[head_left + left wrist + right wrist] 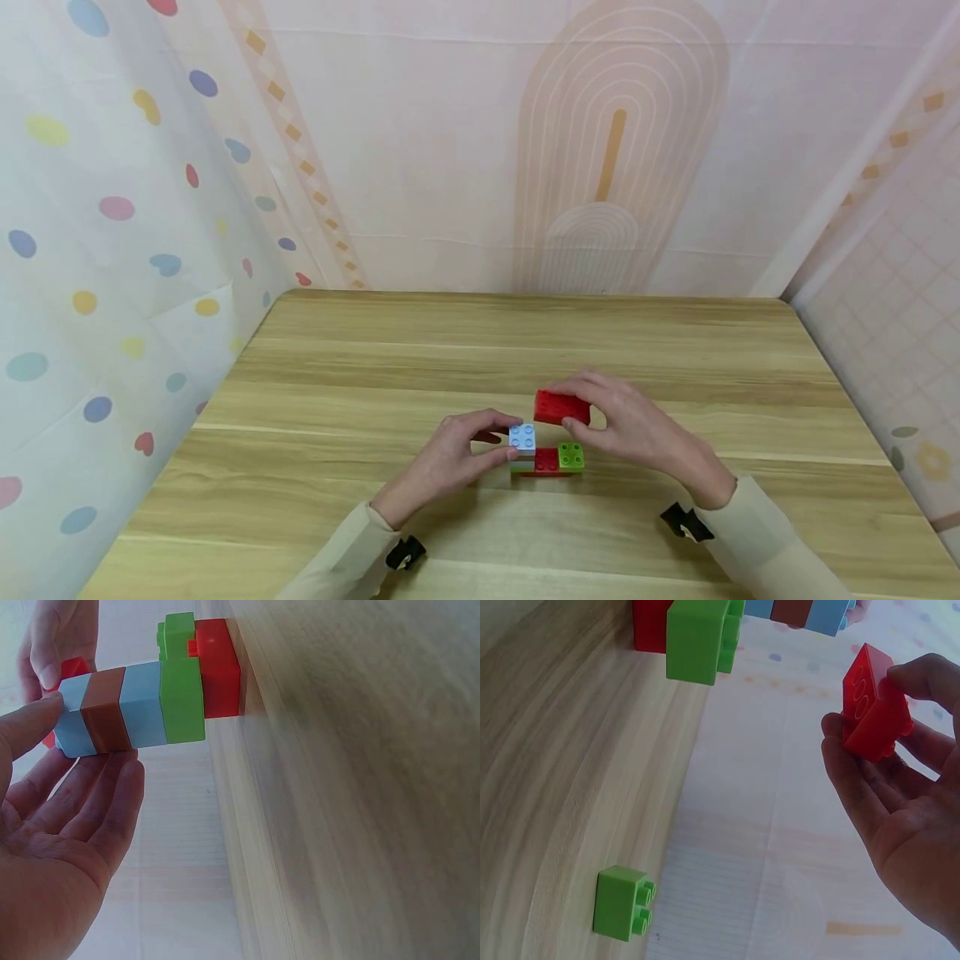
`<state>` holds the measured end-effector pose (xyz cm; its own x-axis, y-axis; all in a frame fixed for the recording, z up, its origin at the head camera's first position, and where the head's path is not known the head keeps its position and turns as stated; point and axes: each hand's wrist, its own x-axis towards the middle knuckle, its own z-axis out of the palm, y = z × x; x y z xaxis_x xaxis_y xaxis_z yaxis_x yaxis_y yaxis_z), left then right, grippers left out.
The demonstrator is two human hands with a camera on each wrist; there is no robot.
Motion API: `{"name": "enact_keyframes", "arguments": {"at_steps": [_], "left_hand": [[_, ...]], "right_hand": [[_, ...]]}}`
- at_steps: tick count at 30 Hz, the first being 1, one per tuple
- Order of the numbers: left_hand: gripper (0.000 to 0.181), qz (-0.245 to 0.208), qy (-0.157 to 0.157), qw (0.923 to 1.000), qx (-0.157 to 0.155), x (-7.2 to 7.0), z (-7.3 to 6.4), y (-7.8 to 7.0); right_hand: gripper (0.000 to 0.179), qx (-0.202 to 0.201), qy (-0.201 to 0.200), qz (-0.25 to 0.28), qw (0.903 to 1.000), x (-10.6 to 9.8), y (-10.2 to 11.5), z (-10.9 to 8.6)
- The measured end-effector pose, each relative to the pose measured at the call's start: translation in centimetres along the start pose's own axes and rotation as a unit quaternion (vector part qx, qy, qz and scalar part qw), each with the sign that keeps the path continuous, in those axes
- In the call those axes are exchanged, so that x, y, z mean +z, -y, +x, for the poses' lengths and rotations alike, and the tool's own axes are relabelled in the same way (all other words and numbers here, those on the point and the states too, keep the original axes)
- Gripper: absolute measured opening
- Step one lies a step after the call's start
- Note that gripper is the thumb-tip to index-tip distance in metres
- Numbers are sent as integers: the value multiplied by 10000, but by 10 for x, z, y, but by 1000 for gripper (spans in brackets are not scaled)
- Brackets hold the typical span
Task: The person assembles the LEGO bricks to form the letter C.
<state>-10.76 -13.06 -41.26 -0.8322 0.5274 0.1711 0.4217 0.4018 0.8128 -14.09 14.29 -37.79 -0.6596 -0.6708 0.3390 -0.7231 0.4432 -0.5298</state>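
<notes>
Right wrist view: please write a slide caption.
Right hand holding a red brick, with a separate green brick on the wooden table.

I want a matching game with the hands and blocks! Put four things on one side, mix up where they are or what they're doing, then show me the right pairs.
1. left hand
2. right hand
3. brown block
4. loose green block

A. between two blue blocks
B. pinching the top blue block
C. standing on the table
D. holding a red block

Pairs: 1-B, 2-D, 3-A, 4-C
</notes>
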Motion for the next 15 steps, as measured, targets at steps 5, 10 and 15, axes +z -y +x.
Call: {"name": "enact_keyframes", "arguments": {"at_steps": [5, 10, 15], "left_hand": [[32, -39, -10, 10000, 24, 0, 0, 0], [32, -75, -5, 10000, 32, 1, 0, 1], [31, -75, -5, 10000, 10, 0, 1, 1]], "right_hand": [[37, 89, 124, 159, 9998, 1, 3, -1], [38, 48, 187, 291, 9994, 3, 4, -2], [37, -146, 82, 233, 9996, 6, 4, -2]]}}
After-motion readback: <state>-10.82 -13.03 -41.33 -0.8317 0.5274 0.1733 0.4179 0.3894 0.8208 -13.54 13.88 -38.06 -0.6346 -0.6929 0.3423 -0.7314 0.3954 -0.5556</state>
